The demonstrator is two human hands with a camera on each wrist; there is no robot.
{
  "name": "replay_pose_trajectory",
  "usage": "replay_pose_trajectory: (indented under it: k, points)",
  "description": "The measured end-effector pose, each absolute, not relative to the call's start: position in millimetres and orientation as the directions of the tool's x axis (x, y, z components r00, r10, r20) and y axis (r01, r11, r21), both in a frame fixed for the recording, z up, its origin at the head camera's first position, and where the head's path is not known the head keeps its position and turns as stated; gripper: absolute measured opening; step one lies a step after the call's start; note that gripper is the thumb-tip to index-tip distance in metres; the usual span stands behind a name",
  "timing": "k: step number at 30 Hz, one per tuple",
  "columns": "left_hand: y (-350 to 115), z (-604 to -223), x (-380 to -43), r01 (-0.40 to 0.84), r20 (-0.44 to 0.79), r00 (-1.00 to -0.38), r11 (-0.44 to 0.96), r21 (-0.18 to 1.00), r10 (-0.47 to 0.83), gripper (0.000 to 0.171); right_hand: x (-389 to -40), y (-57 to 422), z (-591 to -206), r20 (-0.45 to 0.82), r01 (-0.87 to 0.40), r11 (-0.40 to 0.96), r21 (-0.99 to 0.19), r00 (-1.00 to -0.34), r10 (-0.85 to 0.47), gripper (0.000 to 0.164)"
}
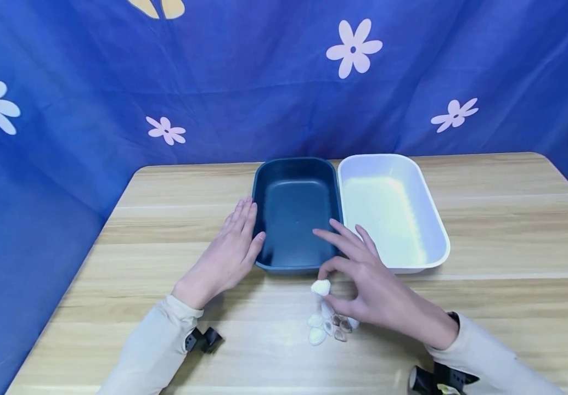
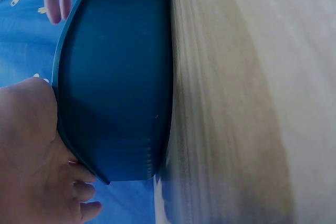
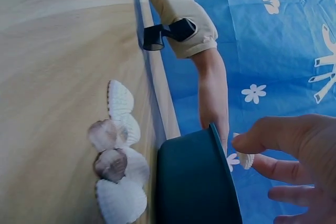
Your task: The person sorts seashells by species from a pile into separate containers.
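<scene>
Between thumb and index finger, my right hand (image 1: 370, 280) pinches a white ribbed seashell (image 1: 320, 287), its other fingers spread out. In the head view this shell is just in front of the dark teal bin (image 1: 297, 270). Below it on the table lies a small group of seashells (image 1: 317, 336), some white and some brownish; the right hand partly covers them. The right wrist view shows the pinched seashell (image 3: 245, 159) beside the bin's rim and the white shells (image 3: 122, 201) on the wood. My left hand (image 1: 229, 247) rests with straight fingers along the left rim of the teal bin.
A white bin (image 1: 434, 219) stands directly to the right of the teal one. Both are near the far edge of the wooden table (image 1: 511, 236). Behind the table hangs a blue cloth (image 1: 264, 82) with white flowers. A small black camera (image 1: 204, 340) is strapped at the left wrist.
</scene>
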State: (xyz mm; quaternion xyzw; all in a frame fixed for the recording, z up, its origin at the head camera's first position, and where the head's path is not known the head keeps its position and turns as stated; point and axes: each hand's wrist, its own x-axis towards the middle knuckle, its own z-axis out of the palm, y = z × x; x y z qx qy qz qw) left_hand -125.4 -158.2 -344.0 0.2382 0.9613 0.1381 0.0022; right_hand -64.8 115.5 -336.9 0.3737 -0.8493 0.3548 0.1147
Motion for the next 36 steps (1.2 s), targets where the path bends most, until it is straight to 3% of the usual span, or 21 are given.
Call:
replay_pose_trajectory:
  k: [13, 23, 36]
  points:
    - [-158, -341, -126, 0.459, 0.065, -0.886, 0.849, 0.261, 0.459, 0.064, -96, 91, -337, 0.404, -0.536, 0.567, -0.625, -0.844, -0.352, 0.018]
    - [-160, -342, -124, 0.456, 0.069, -0.888, 0.851, 0.261, 0.454, 0.064, -122, 61, -340, 0.382, -0.442, 0.741, -0.506, -0.885, -0.267, 0.014]
    - [-159, -342, -125, 0.463, 0.082, -0.885, 0.843, 0.273, 0.459, 0.064, -141, 53, -338, 0.355, -0.407, 0.815, -0.413, -0.896, -0.267, 0.014]
